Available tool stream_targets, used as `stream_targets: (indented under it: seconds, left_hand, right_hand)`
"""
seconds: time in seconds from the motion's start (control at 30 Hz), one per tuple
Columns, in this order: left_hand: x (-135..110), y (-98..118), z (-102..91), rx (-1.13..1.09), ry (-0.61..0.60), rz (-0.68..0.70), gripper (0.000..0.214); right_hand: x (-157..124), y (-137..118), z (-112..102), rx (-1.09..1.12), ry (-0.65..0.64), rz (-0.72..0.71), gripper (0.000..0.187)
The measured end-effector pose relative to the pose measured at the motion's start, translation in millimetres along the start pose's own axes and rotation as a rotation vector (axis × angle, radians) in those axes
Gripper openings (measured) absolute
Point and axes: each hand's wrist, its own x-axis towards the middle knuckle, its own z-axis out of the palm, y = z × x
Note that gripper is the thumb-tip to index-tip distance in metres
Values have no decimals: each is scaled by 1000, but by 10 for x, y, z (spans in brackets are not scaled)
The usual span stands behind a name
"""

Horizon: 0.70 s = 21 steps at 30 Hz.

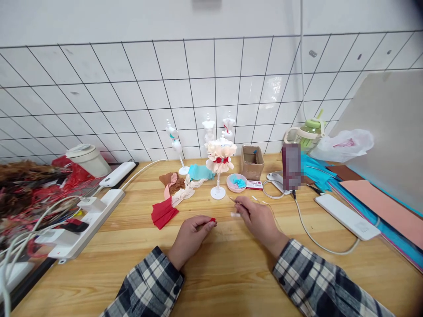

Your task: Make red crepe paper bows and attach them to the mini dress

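Note:
Low over the table, my left hand (192, 235) pinches a small red crepe paper piece (213, 220) between thumb and fingertips. To its right, my right hand (259, 220) is closed on a thin tan stick (231, 199), whose tip points left; its exact kind is too small to tell. Between and beyond the hands stands a miniature white dress form (218, 192) wearing a ruffled cream and peach dress (220, 154) with red at the waist. Red crepe paper strips (164, 213) lie left of it, near cream strips (187, 191) and a brown ruffled piece (173, 180).
Behind are more dress forms (178, 147), a cardboard box (252, 162) and a pink dish (236, 188) with blue scraps. A power strip (89, 224) lies left. At right are a phone (292, 167), a white power bank (346, 215) with its cable, and coloured sheets (383, 204).

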Motion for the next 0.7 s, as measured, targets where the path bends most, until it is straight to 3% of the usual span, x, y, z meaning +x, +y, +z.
stream_targets:
  seconds: [0.1, 0.3, 0.43, 0.53, 0.7]
  left_hand:
    - [0, -1, -11, 7, 31, 22, 22]
    - [-18, -8, -23, 77, -31, 55, 25]
    - [-24, 3, -18, 100, -38, 73, 24]
    - [-17, 3, -25, 105, -23, 69, 24]
    - [-1, -10, -34, 98, -2, 43, 21]
  right_hand:
    - [-3, 10, 45, 29, 66, 25, 20]
    - [140, 337, 99, 234, 139, 167, 28]
    - [152, 392, 80, 325, 307, 173, 34]
    - [134, 338, 37, 482, 409, 214, 28]
    - [117, 348, -42, 833, 418, 274, 17]
